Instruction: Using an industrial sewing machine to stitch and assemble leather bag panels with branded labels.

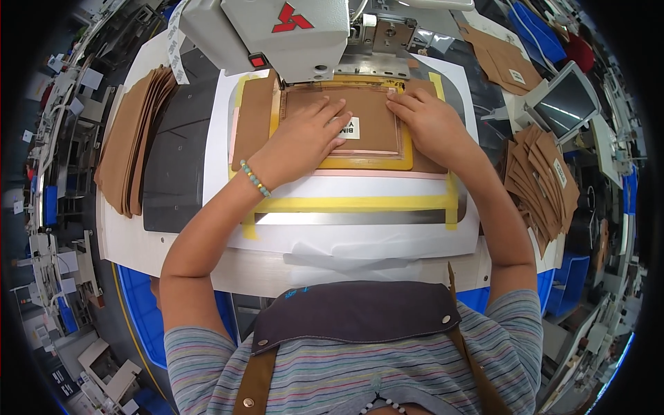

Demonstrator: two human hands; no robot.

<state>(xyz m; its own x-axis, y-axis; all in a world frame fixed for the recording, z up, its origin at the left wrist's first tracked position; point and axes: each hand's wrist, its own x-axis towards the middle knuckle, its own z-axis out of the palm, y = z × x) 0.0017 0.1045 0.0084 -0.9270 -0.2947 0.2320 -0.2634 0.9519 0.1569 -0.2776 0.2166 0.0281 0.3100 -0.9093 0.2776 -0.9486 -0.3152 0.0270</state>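
Under the head of a grey industrial sewing machine (277,34), on a white worktop (173,242): a brown leather panel (370,121) with a small white label (350,127), seated in a yellow template frame (360,163) and pressed flat by two bare hands. Left hand (304,138), beaded bracelet (254,178) at the wrist, spread palm-down over the panel's left half, fingertips toward the machine; right hand (429,124) laid flat on the panel's right edge, fingers pointing inward. Neither grip clenched on anything: both released, resting open on the leather and pinning rather than holding it. Yellow tape strips (353,204) across a metal plate (346,218) just below the frame. Stack of brown leather pieces (131,138) well to the left; fanned, labelled brown pieces (543,180) to the right, near a small tilted screen (567,100). Blue bins (142,311) below the worktop's edge. Judged from the scene, a seating-and-aligning step: best done with even downward pressure, edges nudged flush against the frame's inner border, label kept square, wrinkles smoothed outward, and fingertips kept clear of the needle area close above.
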